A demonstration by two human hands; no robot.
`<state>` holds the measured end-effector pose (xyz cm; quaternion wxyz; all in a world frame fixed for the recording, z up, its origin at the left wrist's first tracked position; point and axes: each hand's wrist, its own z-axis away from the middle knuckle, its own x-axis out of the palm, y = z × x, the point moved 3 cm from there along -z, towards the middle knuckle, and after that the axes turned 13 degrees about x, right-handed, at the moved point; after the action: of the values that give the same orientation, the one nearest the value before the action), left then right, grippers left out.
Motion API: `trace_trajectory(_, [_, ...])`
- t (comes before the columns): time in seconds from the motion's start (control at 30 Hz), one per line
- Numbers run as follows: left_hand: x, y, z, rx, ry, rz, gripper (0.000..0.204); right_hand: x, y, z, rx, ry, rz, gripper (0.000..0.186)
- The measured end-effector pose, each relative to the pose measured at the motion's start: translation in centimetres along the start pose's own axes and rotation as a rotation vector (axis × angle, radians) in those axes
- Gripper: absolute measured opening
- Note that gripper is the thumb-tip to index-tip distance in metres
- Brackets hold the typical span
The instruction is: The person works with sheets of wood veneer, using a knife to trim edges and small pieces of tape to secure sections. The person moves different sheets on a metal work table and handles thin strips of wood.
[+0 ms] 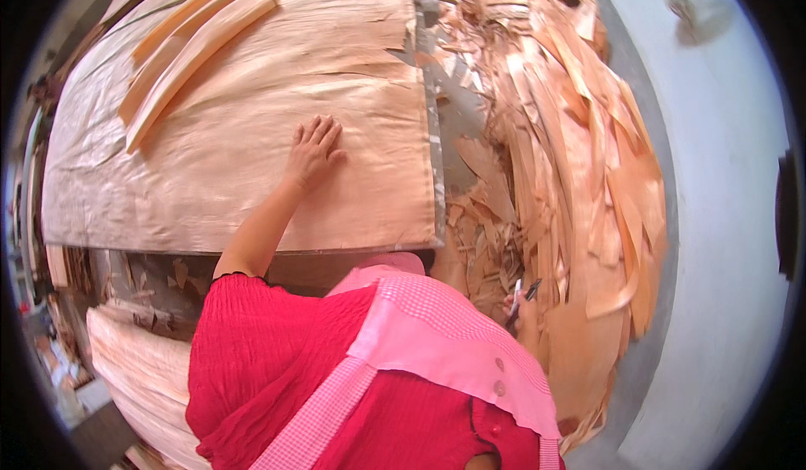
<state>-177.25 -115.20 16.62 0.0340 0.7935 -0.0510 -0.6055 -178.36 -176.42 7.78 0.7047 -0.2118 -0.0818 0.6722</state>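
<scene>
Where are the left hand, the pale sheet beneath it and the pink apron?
Left hand (314, 154), head view: back of the hand.
Pale sheet (374, 186), head view: bare surface.
Pink apron (424, 342), head view: its bib.

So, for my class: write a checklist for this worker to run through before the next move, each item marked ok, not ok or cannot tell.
1. Left hand flat on the large tan sheet: ok.
2. Right hand gripping the small tool: ok.
3. Tool well apart from the left hand: ok.
4. Sheet free of loose strips: not ok, some lie across its far left part.
5. Sheet smooth throughout: not ok, ripples show.
6. Tool's edge safely covered: cannot tell, too small.
</scene>
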Motion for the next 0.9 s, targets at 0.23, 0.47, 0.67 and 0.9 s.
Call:
trace_trajectory(0.23, [0.4, 6.5, -13.8, -0.419, 0.402, 0.006, 0.051, 3.7, -14.1, -2.4, 0.082, -0.192, 0.250, 0.015])
trace_trajectory(0.47, [4.3, 6.6, -27.4, -0.747, 0.143, -0.017, 0.036, 1.5, -26.1, -7.2, -0.001, -0.103, 0.644, 0.021])
trace_trajectory(0.67, [3.0, 5.5, -29.1, -0.657, 0.400, -0.303, 0.017, 6.4, -37.7, -11.6, -0.153, -0.138, 0.969, 0.022])
trace_trajectory(0.9, [7.1, 14.1, -27.0, -0.612, 0.132, 0.096, 0.042, 14.5, -51.6, -22.7, 0.081, -0.392, 0.906, 0.023])
